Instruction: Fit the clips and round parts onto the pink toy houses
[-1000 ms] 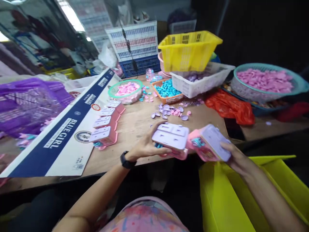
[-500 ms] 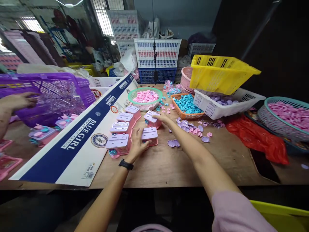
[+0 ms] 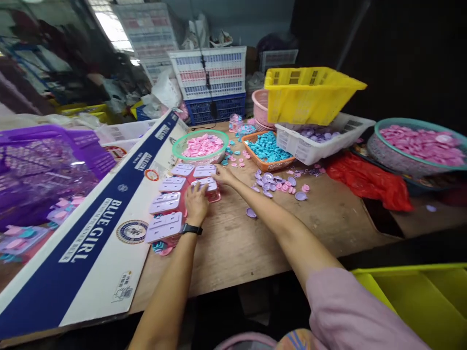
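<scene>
Pink toy boxes with lilac tops stand in two rows on the wooden table. My left hand (image 3: 197, 201), a black band on its wrist, has its fingers bent over the near toy box (image 3: 208, 183) of the right row. With my right hand (image 3: 224, 176) I grip the right end of the toy box (image 3: 204, 170) behind it; the fingertips are partly hidden. Close along the left stands the other row, its nearest toy box (image 3: 164, 227) showing teal and pink parts underneath.
A long Blue Girl carton (image 3: 98, 223) slants along the left, with a purple basket (image 3: 83, 141) beyond. Behind are a green-rimmed basin (image 3: 200, 158) of pink parts and an orange basket (image 3: 272, 165) of blue ones. Loose lilac dishes (image 3: 268, 179) lie to the right.
Both hands have moved the right-row toy boxes left, up against the left row. The view has swung right and tilted. Another person's hand at the far left has gone out of view.
</scene>
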Tool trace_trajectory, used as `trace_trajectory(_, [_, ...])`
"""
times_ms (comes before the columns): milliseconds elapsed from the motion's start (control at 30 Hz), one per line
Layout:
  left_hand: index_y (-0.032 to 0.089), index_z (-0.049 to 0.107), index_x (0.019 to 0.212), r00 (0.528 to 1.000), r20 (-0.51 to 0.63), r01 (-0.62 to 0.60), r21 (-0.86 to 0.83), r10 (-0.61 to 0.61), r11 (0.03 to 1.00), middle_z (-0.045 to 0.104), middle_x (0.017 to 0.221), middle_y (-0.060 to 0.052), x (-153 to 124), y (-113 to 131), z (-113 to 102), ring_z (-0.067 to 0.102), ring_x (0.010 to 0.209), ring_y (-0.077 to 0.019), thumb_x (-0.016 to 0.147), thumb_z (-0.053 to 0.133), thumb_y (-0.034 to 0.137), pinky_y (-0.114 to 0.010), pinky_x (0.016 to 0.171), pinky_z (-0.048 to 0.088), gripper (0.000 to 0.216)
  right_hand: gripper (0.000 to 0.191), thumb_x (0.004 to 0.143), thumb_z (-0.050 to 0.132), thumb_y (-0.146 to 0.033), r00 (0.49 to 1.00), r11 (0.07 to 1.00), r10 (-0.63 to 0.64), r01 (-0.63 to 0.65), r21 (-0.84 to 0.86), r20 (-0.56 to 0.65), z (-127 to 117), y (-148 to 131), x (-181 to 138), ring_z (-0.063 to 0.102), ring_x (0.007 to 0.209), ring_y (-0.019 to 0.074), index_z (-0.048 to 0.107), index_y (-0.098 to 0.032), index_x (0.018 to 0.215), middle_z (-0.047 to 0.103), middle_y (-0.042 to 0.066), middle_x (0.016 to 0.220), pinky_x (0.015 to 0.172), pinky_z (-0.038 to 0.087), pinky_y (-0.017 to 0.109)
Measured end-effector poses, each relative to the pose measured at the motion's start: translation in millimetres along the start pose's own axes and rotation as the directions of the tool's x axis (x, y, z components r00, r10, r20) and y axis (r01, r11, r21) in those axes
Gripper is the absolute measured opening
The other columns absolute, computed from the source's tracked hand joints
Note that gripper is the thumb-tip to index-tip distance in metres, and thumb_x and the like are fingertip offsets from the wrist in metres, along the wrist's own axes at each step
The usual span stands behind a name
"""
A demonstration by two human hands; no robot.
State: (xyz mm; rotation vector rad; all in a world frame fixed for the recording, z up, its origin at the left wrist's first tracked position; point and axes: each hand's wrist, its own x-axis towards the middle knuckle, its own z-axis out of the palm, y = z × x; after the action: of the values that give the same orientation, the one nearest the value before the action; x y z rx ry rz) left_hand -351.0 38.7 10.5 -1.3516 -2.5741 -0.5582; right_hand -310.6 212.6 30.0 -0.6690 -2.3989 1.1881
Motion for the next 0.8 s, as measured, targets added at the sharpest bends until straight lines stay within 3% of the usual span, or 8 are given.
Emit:
trace_trajectory(100, [0.015,0.063,0.132,1.0,-0.011,-0.01,-0.026,0.01,1.0,0.053,0.147,-0.02,-2,-2,-1,0.045,0.138,-0.0448,0.082,0.055,0.016,-0.068,0.112,0.037,0.05,0.042,0.092,0.07,-0.015,0.994,0.993,-0.111,0.11,0.047,0.015,-22,1,-45,0.064,0.12,0.0181,0.061,-0.018,0.133,0.069,0.005,0.134,0.104,0.048,0.026])
trace_trajectory(200, [0.014,0.058,0.136,0.992,-0.086,-0.095,-0.072,0.089,0.993,0.036,0.161,-0.018,-10,20,0,0.033,0.145,-0.0551,0.087,0.063,0.041,-0.074,0.115,0.03,0.057,0.042,0.093,0.074,-0.024,0.959,0.967,-0.247,0.235,0.097,0.138,-74,16,-126,0.068,0.11,0.0173,0.062,-0.018,0.132,0.072,0.007,0.125,0.095,0.052,0.025])
trace_trajectory(300, [0.024,0.053,0.142,0.931,-0.158,-0.35,-0.144,0.328,0.926,0.031,0.165,-0.011,-29,86,5,0.032,0.149,-0.0493,0.089,0.067,0.041,-0.069,0.12,0.028,0.057,0.027,0.094,0.072,-0.024,0.955,0.966,-0.244,0.225,0.126,0.167,-145,37,-235,0.069,0.105,0.0145,0.069,-0.016,0.12,0.073,0.007,0.12,0.086,0.053,0.021])
trace_trajectory(400, [0.024,0.059,0.135,0.796,-0.215,-0.605,-0.313,0.565,0.732,0.045,0.156,-0.013,-71,189,9,0.047,0.142,-0.0404,0.091,0.068,0.032,-0.062,0.116,0.041,0.046,0.019,0.093,0.068,-0.017,0.999,0.997,-0.043,0.044,0.067,-0.018,-216,59,-361,0.07,0.094,0.0117,0.073,-0.015,0.111,0.076,0.004,0.105,0.083,0.053,0.02])
trace_trajectory(467, [0.021,0.06,0.133,0.656,-0.16,-0.718,-0.434,0.737,0.544,0.051,0.15,-0.016,-105,261,16,0.051,0.139,-0.0348,0.094,0.065,0.028,-0.056,0.115,0.045,0.04,0.017,0.093,0.068,-0.021,0.971,0.986,0.166,-0.163,0.034,-0.17,-252,79,-444,0.07,0.086,0.0113,0.075,-0.016,0.107,0.076,0.001,0.095,0.079,0.052,0.02])
trace_trajectory(600, [0.02,0.061,0.132,0.194,0.02,-0.759,-0.631,0.981,0.163,0.055,0.147,-0.014,-166,373,46,0.054,0.136,-0.0285,0.099,0.054,0.021,-0.048,0.114,0.049,0.033,0.024,0.094,0.065,-0.037,0.75,0.755,0.652,-0.633,0.168,-0.106,-278,139,-588,0.066,0.063,0.0108,0.077,-0.016,0.097,0.072,0.001,0.072,0.064,0.051,0.021])
trace_trajectory(700, [0.019,0.064,0.127,-0.047,0.152,-0.735,-0.675,0.987,0.069,0.062,0.138,-0.013,-192,423,79,0.06,0.129,-0.0267,0.1,0.05,0.019,-0.045,0.112,0.051,0.031,0.021,0.091,0.068,-0.033,0.512,0.489,0.858,-0.838,0.243,0.039,-260,203,-659,0.066,0.063,0.0125,0.076,-0.014,0.096,0.072,0.003,0.073,0.063,0.051,0.022])
trace_trajectory(800, [0.017,0.064,0.126,-0.24,0.331,-0.748,-0.662,0.913,0.044,0.066,0.132,-0.012,-201,450,109,0.064,0.125,-0.0263,0.098,0.052,0.017,-0.044,0.109,0.053,0.03,0.018,0.09,0.071,-0.03,0.313,0.311,0.949,-0.923,0.227,-0.028,-231,267,-690,0.067,0.073,0.0156,0.074,-0.012,0.093,0.072,0.003,0.076,0.069,0.052,0.024])
